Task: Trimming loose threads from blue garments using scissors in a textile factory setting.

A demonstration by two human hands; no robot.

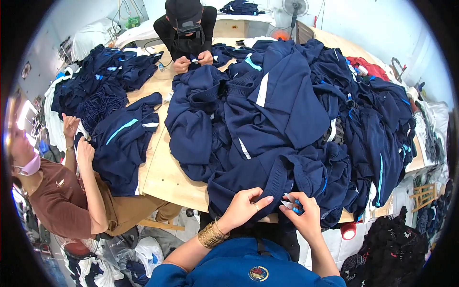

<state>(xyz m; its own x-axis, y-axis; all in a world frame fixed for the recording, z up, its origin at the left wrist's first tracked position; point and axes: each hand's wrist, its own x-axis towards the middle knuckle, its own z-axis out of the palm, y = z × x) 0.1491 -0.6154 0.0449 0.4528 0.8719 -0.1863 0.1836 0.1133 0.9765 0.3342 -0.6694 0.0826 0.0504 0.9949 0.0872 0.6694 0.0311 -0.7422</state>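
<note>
Garments in navy (287, 105) lie heaped over the middle of the pale wooden table (160, 174), some with white or light-blue strips, and the person in the blue top (220, 265) is at the near edge, both hands low over the closest piece. That piece, a navy garment with a gathered waistband (272, 189), sits at the table's front edge, right between the person's arms. The left hand (244, 208), with a ring on one finger and gold bangles (212, 234) at the wrist, rests its thumb and fingertips at the waistband; I can't tell whether they pinch the cloth. The right hand (304, 214) is near the left but apart from it, its fingers closed round small blue-handled snips (295, 206), whose two pale blades stand apart and point toward the left hand.

Across the table, a co-worker in a black cap (184, 12) bends over with both hands together at something small. On the left, another co-worker in a brown shirt (64, 198) has both hands raised beside a navy garment with a light-blue stripe (125, 136). A standing fan (294, 6) is at the back, and dark clothes (387, 248) are piled low on the right.
</note>
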